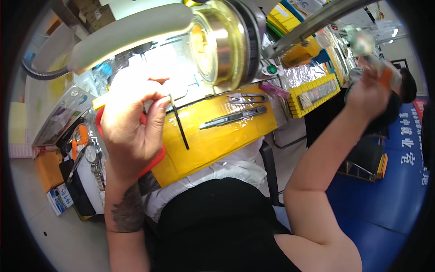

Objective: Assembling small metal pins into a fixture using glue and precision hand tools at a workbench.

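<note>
My left hand (136, 120) is above the left part of a yellow-covered work board (213, 154). Its thumb and index finger pinch a thin black stick (180, 124) near its silvery upper end, and the lower end slants toward the board's front. Red curved parts of some tool (157, 164) show beside and behind this hand; what they belong to is hidden. Out at the far right, my raised right hand (369, 93) is closed around a clear object with an orange part (386, 77), smeared by motion. On the board lie thread snips (247, 99) and a grey utility knife (232, 118).
A long lamp (131, 36) shines over the bench, beside a large round glossy roll-like thing (222, 45). A yellow tray (312, 95) holds a grey bar. At left are a metal wristwatch (92, 154) and orange-handled tools (80, 136). A black chair (270, 172) stands near.
</note>
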A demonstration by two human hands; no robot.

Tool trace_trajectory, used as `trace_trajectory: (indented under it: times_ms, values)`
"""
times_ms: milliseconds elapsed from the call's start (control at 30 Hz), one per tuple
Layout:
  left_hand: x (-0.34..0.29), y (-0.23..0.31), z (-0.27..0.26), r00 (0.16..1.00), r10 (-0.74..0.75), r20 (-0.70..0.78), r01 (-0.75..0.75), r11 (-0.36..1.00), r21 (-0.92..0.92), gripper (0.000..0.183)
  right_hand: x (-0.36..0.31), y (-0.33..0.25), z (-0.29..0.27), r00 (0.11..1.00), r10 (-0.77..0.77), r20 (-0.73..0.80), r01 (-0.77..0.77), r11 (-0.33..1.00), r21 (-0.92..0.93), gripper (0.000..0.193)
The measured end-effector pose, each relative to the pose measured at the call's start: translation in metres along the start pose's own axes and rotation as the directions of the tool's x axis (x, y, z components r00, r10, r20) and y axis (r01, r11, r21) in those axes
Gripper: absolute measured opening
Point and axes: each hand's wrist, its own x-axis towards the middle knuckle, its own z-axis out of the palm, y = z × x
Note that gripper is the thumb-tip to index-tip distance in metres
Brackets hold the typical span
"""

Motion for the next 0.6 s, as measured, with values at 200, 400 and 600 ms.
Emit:
trace_trajectory:
  times_ms: [200, 400, 600]
  values:
    - [-0.007, -0.008, -0.008, 0.998, 0.021, 0.054, -0.022, 1.000, 0.015, 0.012, -0.113, -0.035, 0.104, 0.903, 0.187, 0.388, -0.231, 0.970, 0.071, 0.067]
    - [-0.004, -0.008, -0.005, 1.000, -0.002, 0.027, 0.003, 1.000, -0.008, 0.009, -0.146, 0.039, 0.145, 0.642, -0.201, 0.739, 0.037, 0.972, 0.233, 0.036]
    - [-0.005, -0.004, -0.008, 0.999, 0.015, 0.038, -0.019, 0.994, 0.104, 0.008, -0.179, 0.030, 0.164, 0.839, -0.028, 0.543, -0.034, 0.994, 0.104, 0.065]
